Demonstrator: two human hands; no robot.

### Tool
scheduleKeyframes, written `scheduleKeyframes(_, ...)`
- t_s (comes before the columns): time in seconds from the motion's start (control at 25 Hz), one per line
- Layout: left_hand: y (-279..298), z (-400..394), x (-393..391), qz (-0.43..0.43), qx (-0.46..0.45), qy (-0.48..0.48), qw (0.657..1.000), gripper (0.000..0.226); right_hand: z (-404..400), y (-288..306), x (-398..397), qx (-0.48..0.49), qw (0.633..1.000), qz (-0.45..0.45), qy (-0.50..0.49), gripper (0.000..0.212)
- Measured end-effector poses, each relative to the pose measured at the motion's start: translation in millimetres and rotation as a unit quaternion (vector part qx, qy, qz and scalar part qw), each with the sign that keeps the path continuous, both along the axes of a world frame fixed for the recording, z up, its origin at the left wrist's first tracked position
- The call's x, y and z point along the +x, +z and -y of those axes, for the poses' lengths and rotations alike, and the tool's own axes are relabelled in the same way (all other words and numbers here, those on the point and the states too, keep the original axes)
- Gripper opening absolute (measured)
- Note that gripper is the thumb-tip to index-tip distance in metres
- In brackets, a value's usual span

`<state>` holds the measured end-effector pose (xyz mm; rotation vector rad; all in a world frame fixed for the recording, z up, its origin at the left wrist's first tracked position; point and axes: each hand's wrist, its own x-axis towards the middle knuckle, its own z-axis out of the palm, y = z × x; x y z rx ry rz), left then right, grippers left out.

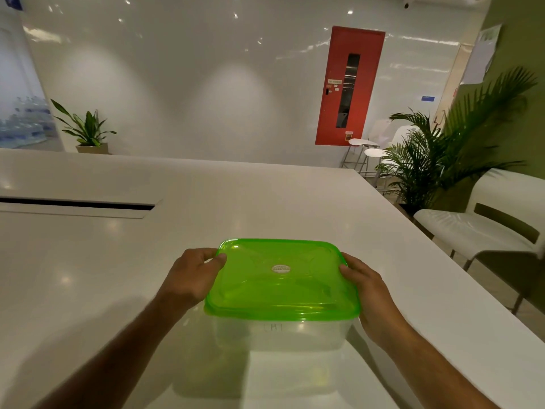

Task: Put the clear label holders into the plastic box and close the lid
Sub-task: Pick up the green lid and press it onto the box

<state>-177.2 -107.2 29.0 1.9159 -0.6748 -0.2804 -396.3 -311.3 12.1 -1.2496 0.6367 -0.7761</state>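
A clear plastic box [280, 335] stands on the white table, near its front edge and a little right of centre. A translucent green lid [280, 287] with a small round sticker lies flat on top of it. My left hand [191, 278] grips the lid's left edge, thumb on the far left corner. My right hand [368, 293] clasps the lid's right edge, fingers curled over the rim. No clear label holders can be made out on the table, and the box's contents are too faint to tell.
The white table [118, 261] has a long dark slot [76, 203] at the left. Its right edge runs diagonally past a white bench [472, 228] and a palm plant [442, 160]. White stools, a red door and a small potted plant [88, 131] stand beyond.
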Motion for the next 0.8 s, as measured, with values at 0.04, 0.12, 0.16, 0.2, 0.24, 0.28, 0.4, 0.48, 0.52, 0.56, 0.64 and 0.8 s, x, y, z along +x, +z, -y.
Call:
scheduleKeyframes(0.04, -1.5, 0.2, -0.1, -0.001, 0.000, -0.002, 1.000, 0.025, 0.2, -1.3, -0.1, -0.001, 1.000, -0.001, -0.001, 0.028)
scheduleKeyframes(0.12, -2.8, 0.7, 0.9, 0.000, -0.001, -0.001, 1.000, 0.025, 0.4, -2.7, 0.1, -0.003, 1.000, -0.001, -0.001, 0.029)
scheduleKeyframes(0.16, -3.2, 0.8, 1.9, -0.001, 0.000, 0.000, 1.000, 0.025, 0.5, -2.9, 0.4, -0.003, 1.000, 0.001, -0.001, 0.029)
scheduleKeyframes(0.2, -3.7, 0.9, 2.9, -0.003, 0.000, 0.001, 1.000, 0.025, 0.9, -3.0, 0.7, -0.003, 1.000, 0.001, -0.002, 0.029)
scheduleKeyframes(0.24, -4.1, 1.0, 3.8, -0.003, 0.001, 0.001, 1.000, 0.026, 1.1, -2.7, 1.1, -0.003, 1.000, 0.001, -0.004, 0.029)
scheduleKeyframes(0.28, -4.2, 1.1, 5.1, 0.000, 0.005, 0.001, 1.000, 0.028, 1.4, -2.0, 1.3, -0.004, 1.000, -0.003, -0.006, 0.028)
scheduleKeyframes(0.4, -4.5, 2.7, 9.0, 0.024, 0.019, 0.004, 1.000, 0.033, 2.7, 1.2, 2.1, 0.002, 1.000, -0.020, -0.018, 0.029)
scheduleKeyframes(0.48, -5.4, 3.6, 11.6, 0.031, 0.024, 0.010, 0.999, 0.036, 4.6, 3.8, 3.6, 0.006, 0.999, -0.032, -0.031, 0.027)
scheduleKeyframes(0.52, -6.1, 4.0, 12.8, 0.028, 0.025, 0.011, 0.999, 0.036, 6.0, 5.5, 5.1, 0.005, 0.999, -0.040, -0.036, 0.025)
scheduleKeyframes(0.56, -7.1, 4.5, 14.1, 0.022, 0.025, 0.008, 0.999, 0.035, 7.9, 7.8, 7.7, 0.002, 0.998, -0.050, -0.037, 0.024)
scheduleKeyframes(0.64, -8.3, 6.2, 16.0, 0.007, 0.028, 0.000, 1.000, 0.032, 13.1, 12.7, 14.1, -0.007, 0.996, -0.082, -0.037, 0.024)
scheduleKeyframes(0.8, -8.6, 10.5, 20.3, -0.008, 0.032, -0.011, 0.999, 0.026, 22.8, 20.7, 25.7, 0.003, 0.988, -0.154, -0.015, 0.031)
